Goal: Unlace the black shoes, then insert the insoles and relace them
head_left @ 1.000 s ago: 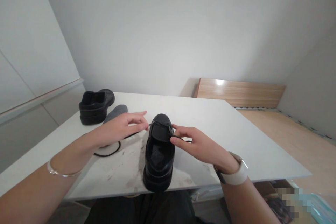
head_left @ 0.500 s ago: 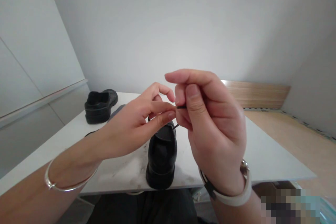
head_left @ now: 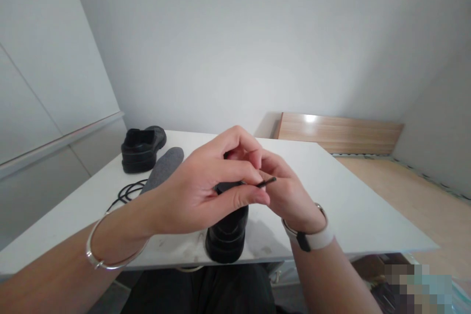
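A black shoe (head_left: 226, 240) stands on the table in front of me, its heel toward me and most of its upper covered by my hands. Above it, my left hand (head_left: 209, 181) pinches a black shoelace (head_left: 271, 181) between thumb and index finger, with the tip poking out to the right. My right hand (head_left: 283, 181) is just behind the left, over the front of the shoe. Its fingers are mostly hidden, so I cannot see what they hold.
On the white table (head_left: 353, 216), a second black shoe (head_left: 138, 157) stands at the back left. Beside it lie a grey insole (head_left: 165, 167) and a loose black lace (head_left: 127, 190). A wooden board (head_left: 338, 132) rises behind the table at the right.
My right hand has moved down and away from me, turning behind the left hand. My left hand has shifted right and now pinches the lace, whose tip shows beyond its fingers.
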{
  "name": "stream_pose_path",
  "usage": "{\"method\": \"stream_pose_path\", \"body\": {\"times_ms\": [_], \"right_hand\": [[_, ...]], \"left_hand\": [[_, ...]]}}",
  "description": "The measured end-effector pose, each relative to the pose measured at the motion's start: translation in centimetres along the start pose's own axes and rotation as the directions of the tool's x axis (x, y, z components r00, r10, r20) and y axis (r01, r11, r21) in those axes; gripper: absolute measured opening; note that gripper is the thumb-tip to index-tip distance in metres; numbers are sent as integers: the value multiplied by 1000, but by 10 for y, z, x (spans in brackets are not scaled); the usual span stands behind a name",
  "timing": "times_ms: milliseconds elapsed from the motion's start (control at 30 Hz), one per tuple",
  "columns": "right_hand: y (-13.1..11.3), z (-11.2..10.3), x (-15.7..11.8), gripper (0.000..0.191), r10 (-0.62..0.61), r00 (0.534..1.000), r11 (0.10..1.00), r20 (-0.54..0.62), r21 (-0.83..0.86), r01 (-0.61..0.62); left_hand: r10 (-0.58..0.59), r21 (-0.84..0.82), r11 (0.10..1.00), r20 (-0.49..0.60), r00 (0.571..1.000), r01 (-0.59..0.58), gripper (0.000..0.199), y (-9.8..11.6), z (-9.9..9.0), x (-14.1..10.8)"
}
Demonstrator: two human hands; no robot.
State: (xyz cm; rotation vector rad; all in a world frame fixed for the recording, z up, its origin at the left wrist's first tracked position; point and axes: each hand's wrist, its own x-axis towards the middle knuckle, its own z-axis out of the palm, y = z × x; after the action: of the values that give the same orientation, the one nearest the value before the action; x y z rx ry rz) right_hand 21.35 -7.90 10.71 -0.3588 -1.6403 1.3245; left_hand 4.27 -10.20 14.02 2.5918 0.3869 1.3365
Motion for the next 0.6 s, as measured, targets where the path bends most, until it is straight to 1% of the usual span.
{"method": "stream_pose_path", "body": {"times_ms": [67, 133, 200, 300, 333, 400, 433, 500, 567, 600], "right_hand": [[3, 4, -1, 8, 40, 999, 996, -8, 85, -39], [1, 9, -1, 11, 90, 996, 985, -22, 152, -86], [-1, 13, 0, 21, 145, 989, 964, -13, 229, -138], [1, 14, 2, 32, 173, 985, 920, -8, 360, -158], [3, 14, 3, 30, 179, 984, 907, -4, 387, -164], [8, 15, 5, 18, 193, 981, 896, -18, 411, -168], [11, 15, 6, 16, 187, 981, 898, -44, 412, -153], [14, 14, 9, 14, 140, 982, 910, -130, 407, -76], [12, 7, 11, 12, 72, 966, 911, -248, 411, 38], [9, 2, 12, 11, 45, 950, 902, -308, 422, 94]], "left_hand": [[24, -21, 1000, 24, 999, -24, 8, 2, 1, 1], [38, -31, 999, 38, 999, -37, 6, 3, 2, 2], [51, -47, 998, 49, 998, -48, 7, 4, 3, 1], [65, -68, 996, 68, 996, -61, 9, 4, 5, 1], [68, -68, 996, 76, 995, -63, 9, 3, 6, 0], [66, -64, 996, 89, 994, -60, 9, 3, 8, -1], [61, -62, 997, 88, 994, -56, 9, 2, 8, -1], [42, -45, 998, 61, 997, -39, 9, 0, 7, -3], [-3, -19, 1000, -16, 1000, 2, 11, -6, 3, -6], [-49, -22, 999, -73, 996, 48, 12, -10, 1, -8]]}}
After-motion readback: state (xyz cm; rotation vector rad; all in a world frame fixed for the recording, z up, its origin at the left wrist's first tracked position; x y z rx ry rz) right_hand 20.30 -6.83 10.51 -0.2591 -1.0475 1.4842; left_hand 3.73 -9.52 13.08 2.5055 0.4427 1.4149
